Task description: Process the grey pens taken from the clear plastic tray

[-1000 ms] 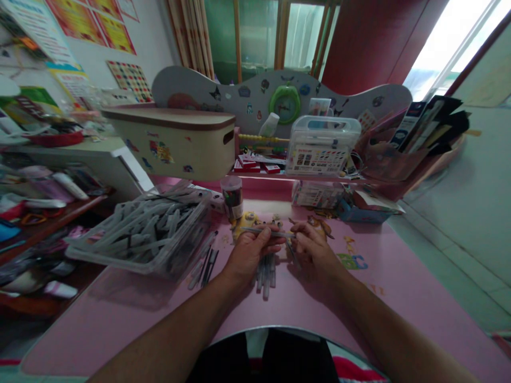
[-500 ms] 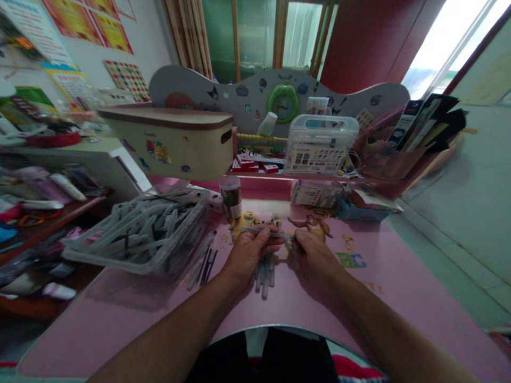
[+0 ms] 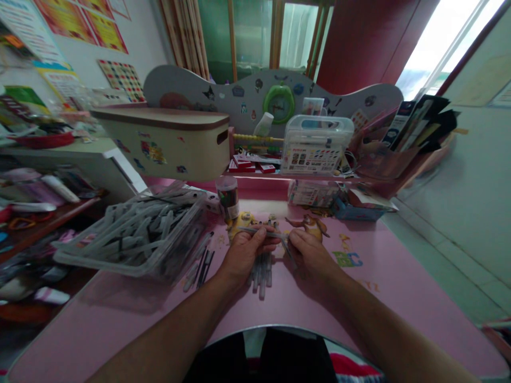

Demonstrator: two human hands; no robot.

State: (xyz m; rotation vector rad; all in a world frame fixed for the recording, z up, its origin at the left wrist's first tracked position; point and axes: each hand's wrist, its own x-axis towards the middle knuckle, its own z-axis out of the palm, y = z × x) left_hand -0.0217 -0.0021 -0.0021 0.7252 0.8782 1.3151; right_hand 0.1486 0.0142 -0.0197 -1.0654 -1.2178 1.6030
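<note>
My left hand (image 3: 241,258) is closed round a slim translucent pen (image 3: 274,234), held level above the desk with its thumb on top. At the pen's other end, my right hand (image 3: 309,250) pinches with thumb and forefinger. A second thin grey stick (image 3: 288,251) slants down by the right fingers; I cannot make out whether it is another pen or a part of one. Under and between the hands lies a bunch of grey translucent pens (image 3: 262,279). Several more pens, some black (image 3: 205,268), lie left of my left forearm.
A clear plastic tub (image 3: 101,268) heaped with similar pens stands on the pink desk (image 3: 120,335) at left. Behind are a clear cup (image 3: 228,197), a lidded cream box (image 3: 167,149), a clear carry case (image 3: 317,146) and a blue box (image 3: 359,211).
The view has shifted slightly, so the scene sits a little farther left. Both hands keep their grip on the pen, and the thin stick by the right fingers still slants downward.
</note>
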